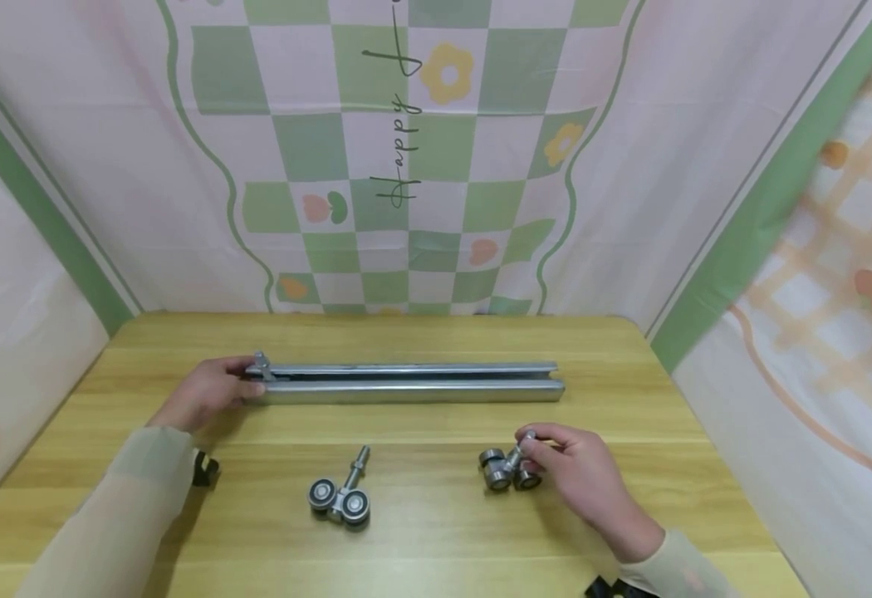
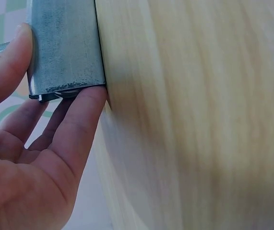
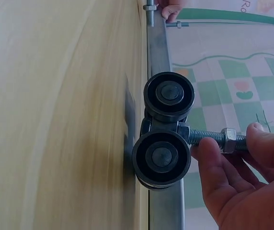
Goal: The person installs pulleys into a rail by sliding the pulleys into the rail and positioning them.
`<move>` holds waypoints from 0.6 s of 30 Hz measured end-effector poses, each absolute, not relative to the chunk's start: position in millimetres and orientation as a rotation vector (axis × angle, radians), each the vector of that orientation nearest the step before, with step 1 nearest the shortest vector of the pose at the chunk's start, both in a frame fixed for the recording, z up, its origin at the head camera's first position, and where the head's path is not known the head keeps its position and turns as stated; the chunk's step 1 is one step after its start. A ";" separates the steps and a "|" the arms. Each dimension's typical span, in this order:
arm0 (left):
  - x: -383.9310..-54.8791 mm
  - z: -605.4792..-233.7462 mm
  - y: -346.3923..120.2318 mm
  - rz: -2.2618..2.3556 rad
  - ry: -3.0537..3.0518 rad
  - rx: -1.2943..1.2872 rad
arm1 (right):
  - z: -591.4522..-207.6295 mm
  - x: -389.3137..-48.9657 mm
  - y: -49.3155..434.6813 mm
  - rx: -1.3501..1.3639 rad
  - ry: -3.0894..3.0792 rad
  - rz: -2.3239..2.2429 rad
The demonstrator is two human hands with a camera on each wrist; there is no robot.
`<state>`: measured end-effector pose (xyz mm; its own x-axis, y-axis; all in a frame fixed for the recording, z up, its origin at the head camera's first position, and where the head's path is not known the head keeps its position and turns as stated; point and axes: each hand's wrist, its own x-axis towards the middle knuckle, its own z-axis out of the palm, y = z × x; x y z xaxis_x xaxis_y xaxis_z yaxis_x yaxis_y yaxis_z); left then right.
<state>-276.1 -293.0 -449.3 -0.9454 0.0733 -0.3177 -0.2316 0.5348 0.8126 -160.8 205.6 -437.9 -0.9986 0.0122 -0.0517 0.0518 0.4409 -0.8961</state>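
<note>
A roller (image 1: 497, 471) is sitting at the near right, its wheels (image 3: 161, 157) touching or just above the table (image 1: 436, 556); which, I cannot tell. The right hand (image 1: 585, 475) is pinching its bolt (image 3: 206, 138), a sound grip, since it is leaving the wheels free; a firm pinch should stop any twisting. Farther off, the left hand (image 1: 212, 392) is holding the left end of the rail (image 1: 406, 392), beside a standing bolt (image 1: 262, 365); steady pressure there should prevent sliding. Another roller (image 1: 340, 497) is lying nearer, left of centre.
</note>
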 end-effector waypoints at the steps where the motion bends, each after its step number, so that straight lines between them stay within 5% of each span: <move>1: -276.2 -449.3 -293.1 1.373 2.462 -0.130 | -437.8 -161.3 206.9 0.065 2.629 -1.650; 18: -275.9 -448.2 -293.5 1.357 2.464 -0.135 | -438.8 -171.5 237.0 0.119 2.659 -1.699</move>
